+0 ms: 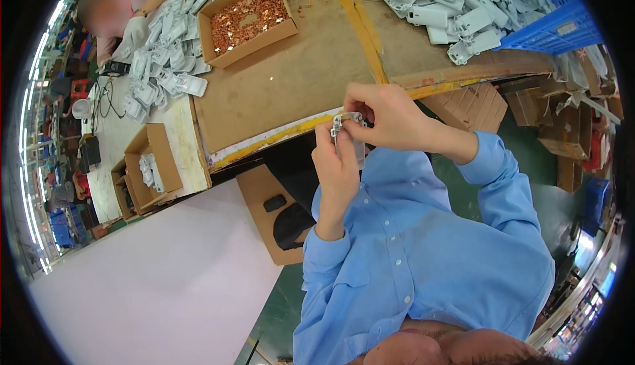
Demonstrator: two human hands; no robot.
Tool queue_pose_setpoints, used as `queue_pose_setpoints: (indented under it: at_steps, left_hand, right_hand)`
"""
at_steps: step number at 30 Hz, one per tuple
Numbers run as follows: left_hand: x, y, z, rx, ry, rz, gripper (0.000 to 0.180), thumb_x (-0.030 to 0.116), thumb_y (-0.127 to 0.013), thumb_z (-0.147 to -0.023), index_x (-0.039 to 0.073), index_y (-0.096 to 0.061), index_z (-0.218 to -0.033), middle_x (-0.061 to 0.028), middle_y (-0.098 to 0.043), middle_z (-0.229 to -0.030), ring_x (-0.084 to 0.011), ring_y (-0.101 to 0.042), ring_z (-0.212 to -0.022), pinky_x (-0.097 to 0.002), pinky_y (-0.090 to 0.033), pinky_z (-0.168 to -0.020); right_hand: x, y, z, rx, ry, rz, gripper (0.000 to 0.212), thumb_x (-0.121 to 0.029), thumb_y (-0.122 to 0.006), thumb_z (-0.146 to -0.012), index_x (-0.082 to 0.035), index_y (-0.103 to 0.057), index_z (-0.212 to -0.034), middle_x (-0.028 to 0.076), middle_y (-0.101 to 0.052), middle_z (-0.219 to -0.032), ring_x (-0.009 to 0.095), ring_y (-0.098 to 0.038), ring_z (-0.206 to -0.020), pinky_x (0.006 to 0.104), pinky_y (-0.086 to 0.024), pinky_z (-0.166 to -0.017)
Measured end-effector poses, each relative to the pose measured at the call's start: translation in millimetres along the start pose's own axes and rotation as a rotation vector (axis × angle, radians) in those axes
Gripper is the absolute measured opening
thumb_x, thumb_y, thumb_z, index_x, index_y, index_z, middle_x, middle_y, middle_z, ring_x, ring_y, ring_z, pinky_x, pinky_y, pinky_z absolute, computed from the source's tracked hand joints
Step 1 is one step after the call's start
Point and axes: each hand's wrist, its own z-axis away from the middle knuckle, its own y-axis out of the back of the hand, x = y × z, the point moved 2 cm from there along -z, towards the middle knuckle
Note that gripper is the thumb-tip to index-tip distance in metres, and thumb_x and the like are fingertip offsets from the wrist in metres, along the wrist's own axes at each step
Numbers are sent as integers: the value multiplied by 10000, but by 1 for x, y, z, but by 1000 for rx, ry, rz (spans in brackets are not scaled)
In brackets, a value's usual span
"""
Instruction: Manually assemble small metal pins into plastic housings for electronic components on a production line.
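Observation:
Just in front of my chest, at the table's near edge, I hold a small white plastic housing [359,155] upright. My left hand [336,170] is closed around its left side, with the thumb pressed on its face. From the right, my right hand [391,117] pinches at the housing's upper end with bent fingers. Whether a small part sits between those right fingertips is hidden. On the table ahead, an open cardboard box [259,47] holds many tiny copper-coloured pieces [250,16]. Similar white housings [473,22] lie heaped at the far right.
The table [317,47] is covered with cardboard and yellow tape. A blue crate [559,33] stands at the right. Another heap of housings [165,61] lies at the left, beside a co-worker's gloved hand [135,32]. Below are a small box [164,157] and a white board [165,279].

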Motion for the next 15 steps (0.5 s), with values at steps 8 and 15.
queue_pose_setpoints:
  at_steps: [8, 15]
  left_hand:
    - [-1, 3, -4, 0, 50, 73, 170, 152, -473, -991, 6, -496, -1075, -84, -647, -829, -105, -630, -660, -227, -501, -564]
    - [-7, 6, -5, 1, 41, 44, 174, 157, -490, -985, 0, -492, -1060, -77, -655, -817, -103, -633, -669, -231, -507, -573]
  right_hand:
    - [1, 5, -4, -60, -10, -38, 178, -95, -667, -776, -21, -541, -878, 74, -554, -678, 173, -543, -606, 309, -441, -553]
    - [2, 4, -14, -158, -63, -66, 198, -113, -668, -746, -15, -530, -850, 138, -599, -696, 315, -602, -655, 404, -456, -578]
